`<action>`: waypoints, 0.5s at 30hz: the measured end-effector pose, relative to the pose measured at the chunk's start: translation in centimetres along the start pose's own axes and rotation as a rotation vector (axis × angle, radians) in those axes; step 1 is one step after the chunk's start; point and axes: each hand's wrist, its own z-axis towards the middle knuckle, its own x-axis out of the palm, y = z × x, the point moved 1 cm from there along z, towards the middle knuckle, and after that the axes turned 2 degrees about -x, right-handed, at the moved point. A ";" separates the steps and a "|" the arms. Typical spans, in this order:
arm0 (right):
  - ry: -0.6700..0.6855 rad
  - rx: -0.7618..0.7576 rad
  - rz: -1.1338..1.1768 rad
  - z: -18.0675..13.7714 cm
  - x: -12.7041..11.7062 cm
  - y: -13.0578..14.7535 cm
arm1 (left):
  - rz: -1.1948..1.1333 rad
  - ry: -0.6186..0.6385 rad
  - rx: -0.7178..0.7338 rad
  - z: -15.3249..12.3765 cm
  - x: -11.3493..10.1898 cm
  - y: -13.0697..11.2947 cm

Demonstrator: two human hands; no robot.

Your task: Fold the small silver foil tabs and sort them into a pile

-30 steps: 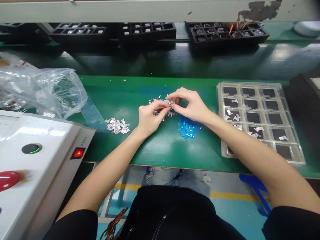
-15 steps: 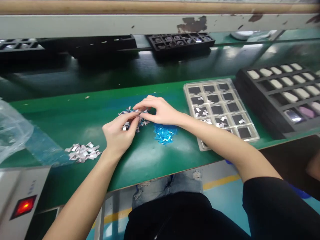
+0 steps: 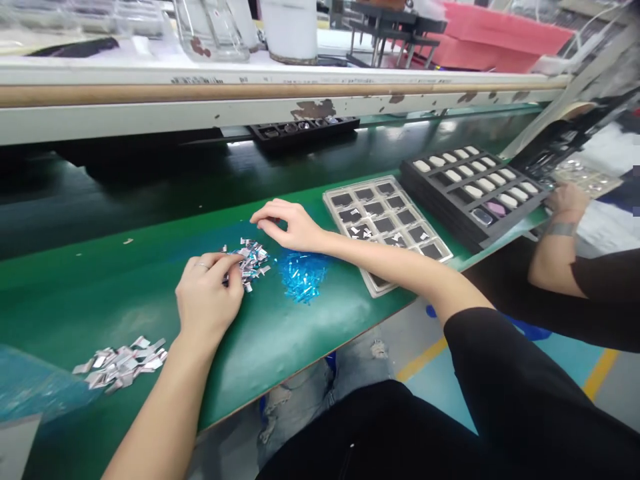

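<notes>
Head view | left hand (image 3: 207, 293) grip pinching silver pieces (image 3: 250, 260); right hand (image 3: 290, 225) grip pressed together; one blue pile (image 3: 301, 275)

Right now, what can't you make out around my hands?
- Head view: whether the left hand pinches a piece from the silver pile; its fingers cover the contact.
- What the right hand holds, if anything: fingertips curl downward.
- The single blue strips: too small, blurred.
- The clear tray: its near corner is hidden behind my forearm.
</notes>
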 end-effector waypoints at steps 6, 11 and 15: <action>0.014 0.095 -0.152 0.3 -5.7 2.0 | -0.021 0.019 -0.055 0.3 0.2 -0.4; 0.173 0.242 -0.708 -4.7 -9.9 1.8 | -0.036 0.015 -0.110 0.4 0.5 -0.5; 0.266 0.326 -0.767 -9.7 -11.9 0.4 | -0.060 -0.004 -0.120 0.5 0.7 -0.7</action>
